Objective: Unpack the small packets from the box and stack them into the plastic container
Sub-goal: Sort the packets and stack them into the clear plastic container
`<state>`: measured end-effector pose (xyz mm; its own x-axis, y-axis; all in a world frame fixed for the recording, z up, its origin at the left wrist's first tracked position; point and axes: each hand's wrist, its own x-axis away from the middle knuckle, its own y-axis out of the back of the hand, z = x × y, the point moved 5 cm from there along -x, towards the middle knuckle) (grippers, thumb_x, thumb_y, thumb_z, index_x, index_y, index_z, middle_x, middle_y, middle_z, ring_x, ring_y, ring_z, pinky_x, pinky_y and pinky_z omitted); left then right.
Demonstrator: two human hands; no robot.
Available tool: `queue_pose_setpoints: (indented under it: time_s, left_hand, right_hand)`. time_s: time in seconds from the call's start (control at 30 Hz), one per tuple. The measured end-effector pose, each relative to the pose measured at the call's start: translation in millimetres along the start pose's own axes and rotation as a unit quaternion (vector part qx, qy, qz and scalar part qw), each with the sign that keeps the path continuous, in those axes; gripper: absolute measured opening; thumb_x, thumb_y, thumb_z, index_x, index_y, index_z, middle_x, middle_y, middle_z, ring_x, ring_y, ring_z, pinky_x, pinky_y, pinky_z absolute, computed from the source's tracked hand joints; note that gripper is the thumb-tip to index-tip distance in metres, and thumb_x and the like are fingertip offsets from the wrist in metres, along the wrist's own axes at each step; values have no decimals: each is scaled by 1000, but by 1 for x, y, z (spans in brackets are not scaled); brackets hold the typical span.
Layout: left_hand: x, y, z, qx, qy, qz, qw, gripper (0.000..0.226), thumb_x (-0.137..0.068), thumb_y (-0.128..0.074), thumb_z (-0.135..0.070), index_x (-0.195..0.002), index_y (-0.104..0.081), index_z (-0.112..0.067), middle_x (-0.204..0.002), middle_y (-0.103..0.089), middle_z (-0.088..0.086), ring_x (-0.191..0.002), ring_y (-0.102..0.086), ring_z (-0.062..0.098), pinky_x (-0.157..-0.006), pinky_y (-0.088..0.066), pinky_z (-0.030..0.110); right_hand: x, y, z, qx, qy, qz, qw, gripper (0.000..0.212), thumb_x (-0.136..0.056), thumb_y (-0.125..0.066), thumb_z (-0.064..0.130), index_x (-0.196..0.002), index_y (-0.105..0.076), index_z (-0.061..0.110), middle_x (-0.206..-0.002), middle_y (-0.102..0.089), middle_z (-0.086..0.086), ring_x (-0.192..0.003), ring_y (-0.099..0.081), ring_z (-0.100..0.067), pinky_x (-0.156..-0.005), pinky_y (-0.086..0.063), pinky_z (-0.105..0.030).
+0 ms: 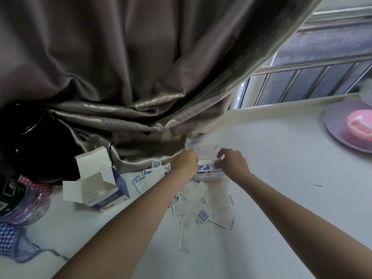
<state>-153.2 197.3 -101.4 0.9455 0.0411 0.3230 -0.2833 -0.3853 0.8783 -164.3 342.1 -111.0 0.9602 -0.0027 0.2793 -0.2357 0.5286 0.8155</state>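
Observation:
An opened white and blue cardboard box (98, 186) lies on its side at the left of the white surface, flaps up. Several small white and blue packets (201, 210) are strewn between my forearms and behind my left wrist. A clear plastic container (209, 173) with its lid raised sits at the curtain's edge, blue-printed packets inside. My left hand (185, 164) grips the container's left end with curled fingers. My right hand (234, 163) pinches packets at the container's right end. The fingertips of both hands are partly hidden.
A heavy grey curtain (130, 77) hangs behind the container and drapes onto the surface. A black bag (34, 141) and checked cloths (12, 238) crowd the left edge. A purple plate (338, 127) with a pink object (360, 125) stands far right, below a barred window (312, 81).

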Motion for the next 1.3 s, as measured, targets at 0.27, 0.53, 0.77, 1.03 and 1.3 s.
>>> queue_pose_setpoints:
  time_s: [0.27,0.53,0.77,1.03,1.3]
  left_hand:
    - [-9,-6,-5,-100,-1,89,991,20,-89,-48,-7,-69,-51,-6,-80,-55,8,-80,-54,23,-60,-39,28]
    - [-12,-6,-9,-29,66,151,986,28,-85,-36,3,-62,-51,-2,-25,-46,-1,-31,-45,12,-45,-37,21]
    - [-10,-5,-11,79,94,205,971,36,-94,-28,-2,-123,-47,7,-60,-57,11,-20,-43,7,-41,-40,20]
    - [-8,-8,-8,143,98,200,964,40,-94,-23,-1,-131,-38,0,-75,-60,15,-55,-59,15,-53,-46,22]
    - [-2,3,-8,28,30,117,992,28,-94,-34,-6,-115,-53,-4,-90,-70,14,-73,-70,26,-77,-58,35]
  right_hand:
    - [-2,-7,10,227,59,53,971,29,-87,-61,22,-114,-56,12,-114,-59,-10,-101,-60,-28,-71,-39,-28]
    - [-3,-4,17,288,79,61,952,35,-86,-53,3,-121,-51,2,-116,-59,-14,-104,-60,-33,-72,-39,-31]
    - [-10,-7,26,297,80,106,946,40,-92,-50,15,-129,-45,1,-127,-52,-14,-109,-57,-30,-81,-43,-32]
    - [-18,-9,19,211,20,122,970,53,-90,-46,12,-140,-31,6,-122,-55,-15,-110,-56,-32,-79,-43,-31]
    - [-1,5,38,206,80,62,973,17,-88,-45,2,-102,-55,3,-96,-55,-17,-84,-54,-32,-68,-41,-33]
